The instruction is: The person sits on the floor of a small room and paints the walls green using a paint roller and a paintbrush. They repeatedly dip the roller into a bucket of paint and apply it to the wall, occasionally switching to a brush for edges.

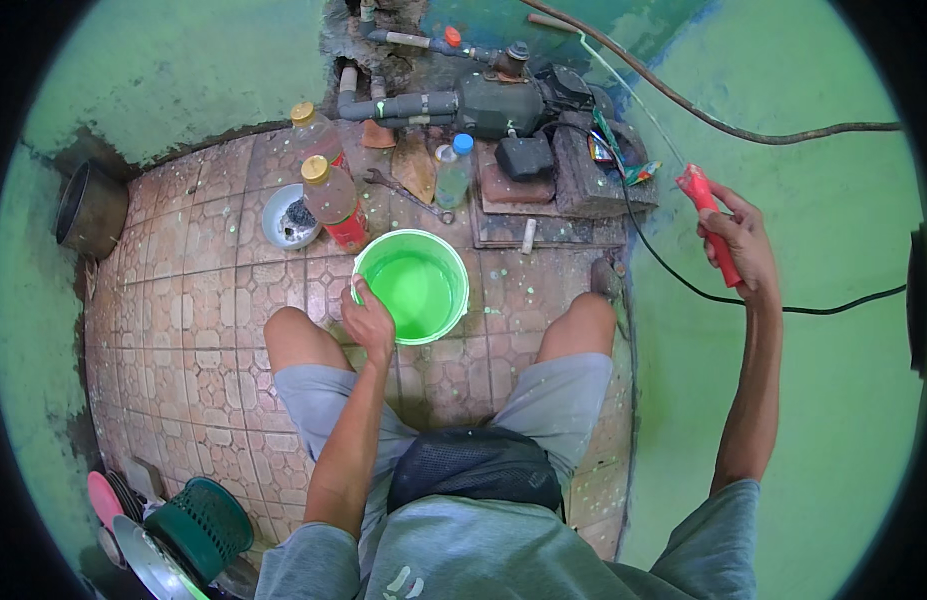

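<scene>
My left hand (pixel 369 315) grips the rim of a white plastic bucket (pixel 465 300) on the tiled floor between my knees. Bright green paint (pixel 414 289) partly fills it. To the right, my right hand (pixel 739 238) is closed around the red handle (pixel 705 196) of a paint roller. Its thin metal rod (pixel 636 94) runs up and left to a narrow roller head (pixel 551 22) against the blue-green patch of wall beyond the water pump.
A water pump (pixel 501 101) with grey pipes stands ahead. Near the bucket are plastic bottles (pixel 334 202), a small bowl (pixel 277 217) and a wrench (pixel 411 196). A black cable (pixel 681 279) and a brown hose (pixel 703 116) cross the green wall. A green basket (pixel 200 525) sits lower left.
</scene>
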### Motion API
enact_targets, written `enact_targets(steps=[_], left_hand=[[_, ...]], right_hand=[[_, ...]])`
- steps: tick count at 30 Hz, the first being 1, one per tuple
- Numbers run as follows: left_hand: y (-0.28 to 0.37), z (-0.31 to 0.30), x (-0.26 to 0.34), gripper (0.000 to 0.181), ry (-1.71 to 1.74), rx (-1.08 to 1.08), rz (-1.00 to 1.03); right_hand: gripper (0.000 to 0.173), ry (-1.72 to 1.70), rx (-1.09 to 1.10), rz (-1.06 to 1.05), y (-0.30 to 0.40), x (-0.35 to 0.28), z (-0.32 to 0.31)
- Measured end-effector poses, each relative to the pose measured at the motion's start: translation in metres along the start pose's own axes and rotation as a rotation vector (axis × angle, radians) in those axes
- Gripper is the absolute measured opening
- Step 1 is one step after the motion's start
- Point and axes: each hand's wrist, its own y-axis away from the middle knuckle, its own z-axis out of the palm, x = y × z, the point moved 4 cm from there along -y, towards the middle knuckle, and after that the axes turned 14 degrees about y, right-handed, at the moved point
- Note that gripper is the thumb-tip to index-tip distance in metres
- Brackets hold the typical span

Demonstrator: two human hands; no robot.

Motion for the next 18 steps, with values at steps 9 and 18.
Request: enact_targets(steps=[9, 18], left_hand=[[0.002, 0.001, 0.004, 0.051, 0.024, -0.021, -0.013], [-0.002, 0.004, -0.008, 0.053, 0.108, -0.020, -0.026]], right_hand=[[0.049, -0.066, 0.022, 0.017, -0.003, 0.004, 0.007], [0.062, -0.035, -0.002, 0.120, 0.122, 0.086, 0.047]])
